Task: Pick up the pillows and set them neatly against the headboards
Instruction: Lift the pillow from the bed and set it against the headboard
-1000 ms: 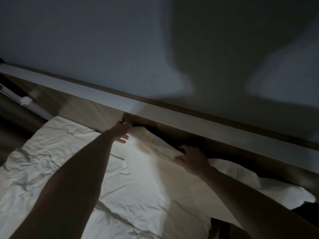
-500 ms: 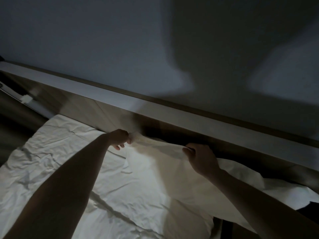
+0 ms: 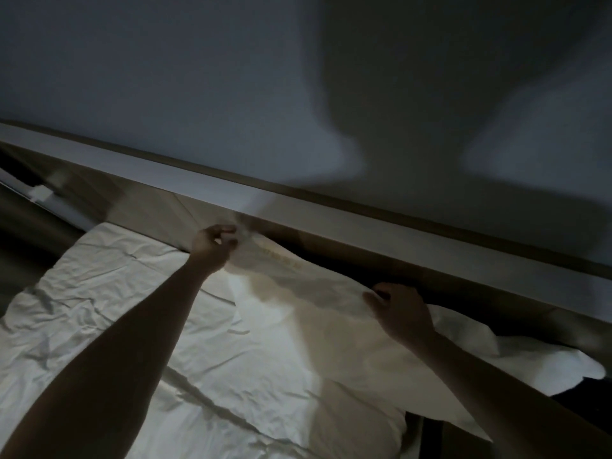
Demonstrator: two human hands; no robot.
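**Both hands held the pillow**

Pinching one top corner of the white pillow (image 3: 314,326), the left hand (image 3: 212,248) had its fingers pressed together on the cloth. The right hand (image 3: 400,309) gripped the pillow's top edge farther along, fingers curled over it. The pillow lay on the wrinkled white sheet (image 3: 116,309), with its top edge just beside the headboard (image 3: 364,223). The room was dark. Big shadows fell on the wall (image 3: 165,94).

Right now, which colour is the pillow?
White, plain; head view shows the pillow best.
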